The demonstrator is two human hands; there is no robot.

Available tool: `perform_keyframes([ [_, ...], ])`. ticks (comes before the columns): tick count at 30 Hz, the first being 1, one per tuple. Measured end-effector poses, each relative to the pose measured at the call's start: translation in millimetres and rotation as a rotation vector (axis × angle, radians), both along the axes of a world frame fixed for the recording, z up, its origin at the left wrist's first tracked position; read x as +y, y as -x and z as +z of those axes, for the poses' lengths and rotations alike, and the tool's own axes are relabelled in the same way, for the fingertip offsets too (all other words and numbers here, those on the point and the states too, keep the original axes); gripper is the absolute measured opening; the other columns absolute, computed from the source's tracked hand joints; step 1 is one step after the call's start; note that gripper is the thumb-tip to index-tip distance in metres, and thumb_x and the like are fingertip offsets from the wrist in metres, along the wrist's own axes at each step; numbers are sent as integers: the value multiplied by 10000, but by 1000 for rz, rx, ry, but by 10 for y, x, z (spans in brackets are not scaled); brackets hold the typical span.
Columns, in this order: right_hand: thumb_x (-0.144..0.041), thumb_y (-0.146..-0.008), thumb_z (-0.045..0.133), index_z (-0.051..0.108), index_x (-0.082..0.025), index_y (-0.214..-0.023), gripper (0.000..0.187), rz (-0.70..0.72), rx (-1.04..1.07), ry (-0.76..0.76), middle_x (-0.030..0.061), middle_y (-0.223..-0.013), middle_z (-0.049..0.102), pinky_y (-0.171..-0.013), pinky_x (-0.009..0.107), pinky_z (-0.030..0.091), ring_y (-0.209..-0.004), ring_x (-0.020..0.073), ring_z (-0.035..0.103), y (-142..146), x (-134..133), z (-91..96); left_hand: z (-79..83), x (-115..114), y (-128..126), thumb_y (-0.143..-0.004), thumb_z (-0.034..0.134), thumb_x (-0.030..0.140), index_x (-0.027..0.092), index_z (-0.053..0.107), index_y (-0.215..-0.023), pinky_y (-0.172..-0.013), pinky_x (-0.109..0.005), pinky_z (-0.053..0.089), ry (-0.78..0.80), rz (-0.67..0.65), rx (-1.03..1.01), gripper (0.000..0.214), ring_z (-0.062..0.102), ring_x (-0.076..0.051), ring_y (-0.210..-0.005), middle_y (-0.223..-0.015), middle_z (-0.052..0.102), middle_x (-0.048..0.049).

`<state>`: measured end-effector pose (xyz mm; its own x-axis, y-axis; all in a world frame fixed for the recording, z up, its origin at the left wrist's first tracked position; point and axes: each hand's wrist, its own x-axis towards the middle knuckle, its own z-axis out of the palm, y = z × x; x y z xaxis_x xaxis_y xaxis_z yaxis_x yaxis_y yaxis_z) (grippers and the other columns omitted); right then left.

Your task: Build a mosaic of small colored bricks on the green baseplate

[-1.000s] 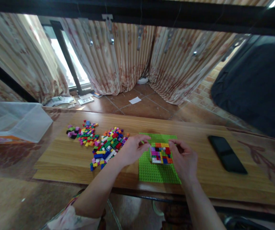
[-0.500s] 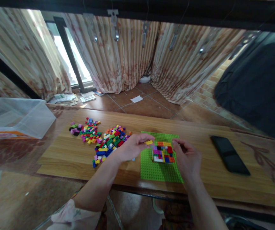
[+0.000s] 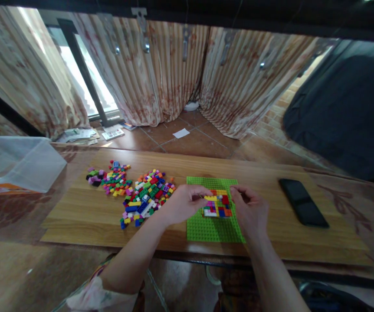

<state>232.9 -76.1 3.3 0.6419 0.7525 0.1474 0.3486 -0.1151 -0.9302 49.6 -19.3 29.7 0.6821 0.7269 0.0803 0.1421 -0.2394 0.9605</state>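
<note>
A green studded baseplate [image 3: 196, 229] lies on the table with a low block of multicoloured toy bricks [image 3: 225, 211] built on it. Between its thumb and fingers, my left hand [image 3: 185, 203] pinches a yellow toy brick [image 3: 211, 198] over the left part of that block. At the right side of the block is my right hand [image 3: 250, 208], its fingers curled and thumb pressed in near the back right corner. What those right fingertips hold, if anything, is too small to make out.
Loose bricks lie in two heaps [image 3: 152, 190] [image 3: 115, 177] on the wooden board left of the baseplate. A black phone [image 3: 303, 203] rests on the right. At the far left stands a clear plastic bin [image 3: 48, 167]. Curtains [image 3: 135, 78] hang beyond the table.
My left hand has brought the yellow brick rightward, from the block's left edge to over it. My right hand stays by the block's right side. The whole view has shifted slightly.
</note>
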Motion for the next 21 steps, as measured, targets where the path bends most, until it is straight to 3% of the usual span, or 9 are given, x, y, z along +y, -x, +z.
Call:
perform_keyframes([
  [3, -436, -743, 665, 719, -158, -834, 298, 55, 48, -29, 35, -678, 676, -568, 266, 466, -598, 154, 587, 19, -21, 28, -37, -11, -29, -838, 572, 170, 142, 710, -965, -726, -221, 474, -95, -1, 47, 189, 638, -135, -798, -908, 715, -41],
  [6, -424, -765, 656, 718, -178, -869, 274, 213, 64, -48, 39, -757, 696, -615, 271, 489, -655, 155, 612, 54, -65, 71, -67, -12, -46, -844, 568, 186, 147, 706, -961, -712, -213, 467, -125, -9, 62, 185, 628, -126, -775, -891, 709, -30],
  [11, -377, -815, 631, 722, -217, -943, 224, 474, -108, -42, 45, -898, 705, -700, 285, 491, -765, 159, 622, 115, -139, 127, -36, -24, -61, -846, 572, 188, 137, 700, -937, -692, -203, 464, -98, 3, 14, 166, 617, -114, -744, -833, 696, -20],
  [17, -366, -824, 637, 726, -231, -940, 199, 483, -141, -70, 36, -892, 711, -671, 271, 482, -765, 156, 622, 180, -163, 160, -1, -14, -32, -832, 587, 185, 111, 685, -911, -696, -208, 474, -1, 5, -87, 146, 613, -121, -759, -825, 690, -38],
  [21, -352, -844, 615, 715, -224, -931, 184, 492, -138, -109, 33, -892, 706, -680, 270, 478, -778, 157, 626, 274, -183, 187, 42, 123, 197, -817, 603, 202, 106, 688, -932, -703, -217, 479, 39, -40, -91, 173, 609, -119, -745, -821, 691, -41],
])
